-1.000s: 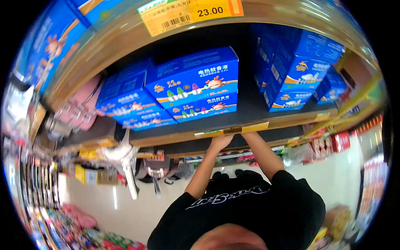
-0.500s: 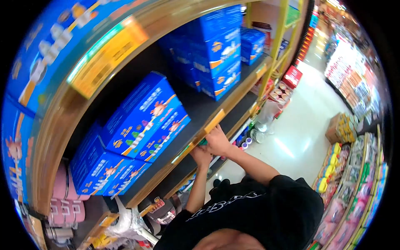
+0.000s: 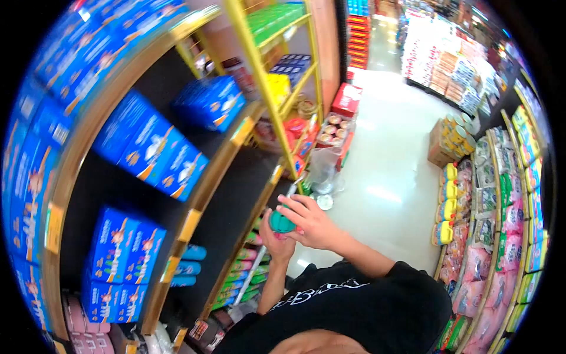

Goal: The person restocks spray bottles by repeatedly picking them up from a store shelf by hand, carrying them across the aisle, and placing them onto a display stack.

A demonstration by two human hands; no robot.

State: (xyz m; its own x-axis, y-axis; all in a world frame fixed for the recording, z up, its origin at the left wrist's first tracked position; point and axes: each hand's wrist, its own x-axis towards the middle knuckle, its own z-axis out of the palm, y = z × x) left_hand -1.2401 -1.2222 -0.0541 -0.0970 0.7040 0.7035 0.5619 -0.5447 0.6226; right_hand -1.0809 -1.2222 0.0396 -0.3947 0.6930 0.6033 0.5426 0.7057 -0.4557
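Observation:
Both my hands are in front of the lower shelves, around a small container with a round teal top [image 3: 282,222]. My left hand [image 3: 276,243] wraps its near-left side. My right hand [image 3: 315,223] lies against its right side, fingers bent over the edge of the top. Some pink shows beneath the top; the rest of the container is hidden by my hands. Left of my hands, several light-blue cylindrical containers [image 3: 187,266] lie on a dark lower shelf [image 3: 233,203].
Blue printed boxes [image 3: 127,248] are stacked on the wooden-edged shelves at left. A yellow metal rack [image 3: 283,106] stands beyond them. Red boxes of cans [image 3: 335,131] and a carton of yellow-labelled tins [image 3: 442,144] sit on the shiny floor [image 3: 383,177]. Packed shelves [image 3: 483,248] line the right side.
The view has swung along the shelves, bringing the yellow rack closer. My hands have come away from the shelf edge, and the teal-topped container now shows plainly between them.

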